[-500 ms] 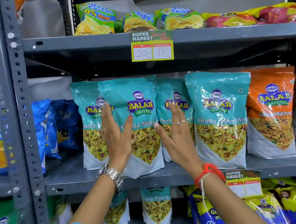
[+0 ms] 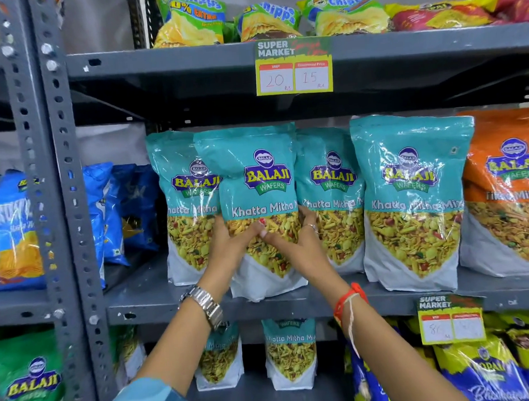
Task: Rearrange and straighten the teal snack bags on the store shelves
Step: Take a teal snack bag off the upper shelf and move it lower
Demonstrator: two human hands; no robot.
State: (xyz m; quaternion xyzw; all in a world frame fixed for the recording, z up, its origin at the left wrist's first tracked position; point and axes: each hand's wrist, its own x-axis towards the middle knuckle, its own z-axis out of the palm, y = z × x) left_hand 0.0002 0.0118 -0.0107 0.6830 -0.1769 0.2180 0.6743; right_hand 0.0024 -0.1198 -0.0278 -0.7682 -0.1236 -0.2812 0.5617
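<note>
Teal snack bag [image 2: 257, 182] second from left stands at the middle shelf's [image 2: 158, 303] front edge, grasped by left hand [image 2: 229, 249] and right hand [image 2: 300, 247]; fingers behind it are hidden. It overlaps the neighbouring teal bags [image 2: 331, 196], covering their lettering.
</note>
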